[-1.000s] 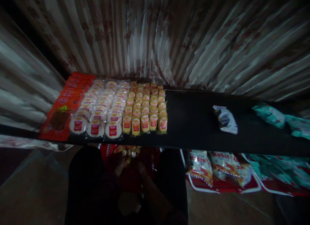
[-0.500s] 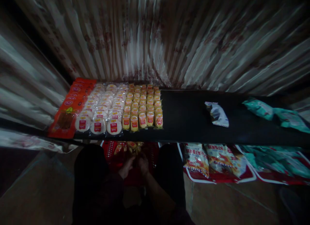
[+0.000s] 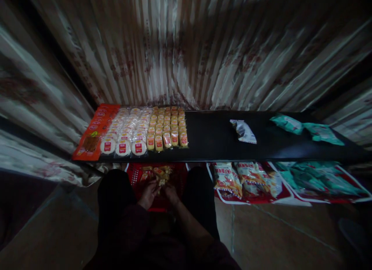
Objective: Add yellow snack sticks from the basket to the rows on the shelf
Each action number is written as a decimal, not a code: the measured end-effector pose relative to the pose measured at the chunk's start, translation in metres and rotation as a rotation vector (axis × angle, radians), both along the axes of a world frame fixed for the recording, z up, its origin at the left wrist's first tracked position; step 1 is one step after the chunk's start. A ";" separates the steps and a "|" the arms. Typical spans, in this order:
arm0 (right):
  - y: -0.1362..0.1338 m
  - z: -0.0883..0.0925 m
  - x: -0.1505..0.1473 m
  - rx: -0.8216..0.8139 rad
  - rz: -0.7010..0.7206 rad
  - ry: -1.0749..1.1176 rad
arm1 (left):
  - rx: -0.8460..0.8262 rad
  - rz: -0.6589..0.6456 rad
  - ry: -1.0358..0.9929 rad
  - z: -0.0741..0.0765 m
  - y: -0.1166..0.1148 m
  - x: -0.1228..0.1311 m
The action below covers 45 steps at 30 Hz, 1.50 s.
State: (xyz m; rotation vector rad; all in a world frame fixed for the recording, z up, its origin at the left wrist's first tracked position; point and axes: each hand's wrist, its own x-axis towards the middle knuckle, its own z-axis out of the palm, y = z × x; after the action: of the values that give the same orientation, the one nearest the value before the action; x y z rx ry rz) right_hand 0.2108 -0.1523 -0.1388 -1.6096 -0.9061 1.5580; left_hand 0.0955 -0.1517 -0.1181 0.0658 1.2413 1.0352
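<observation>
Both hands are down in a red basket (image 3: 183, 177) between my knees, which holds several yellow wrapped snack cakes (image 3: 159, 171). My left hand (image 3: 149, 194) has its fingers closed at the near end of these packets. From the other side, my right hand (image 3: 171, 192) curls in against the same packets, its fingertips partly lost in shadow. On the black shelf (image 3: 207, 134) above, rows of matching yellow snack cakes (image 3: 167, 126) stand beside round white wrapped crackers (image 3: 122, 146). Flat orange packets (image 3: 95, 132) overlap at the shelf's left end.
Farther right on the shelf lie a white-and-brown bag (image 3: 244, 132) and two teal bags (image 3: 322, 133). Below them stand a basket of red-and-white bags (image 3: 228, 179) and another of teal bags (image 3: 316, 180). A pleated curtain (image 3: 174, 49) hangs behind the shelf.
The view has shifted, so the bags on the right now appear farther left. My hands remain in the basket, and the yellow packets between them show more clearly.
</observation>
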 end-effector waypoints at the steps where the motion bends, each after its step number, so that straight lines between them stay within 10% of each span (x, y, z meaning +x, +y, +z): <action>1: -0.001 0.001 0.000 -0.011 -0.012 0.038 | 0.006 -0.003 -0.002 0.003 -0.001 -0.001; 45: -0.015 0.007 0.004 0.022 -0.030 0.184 | -0.011 -0.265 0.128 0.011 -0.021 -0.007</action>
State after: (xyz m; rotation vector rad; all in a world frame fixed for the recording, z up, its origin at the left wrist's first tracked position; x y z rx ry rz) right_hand 0.2152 -0.1668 -0.1322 -1.4308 -0.7928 1.6389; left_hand 0.0889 -0.1729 -0.1068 0.2847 1.3137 0.8038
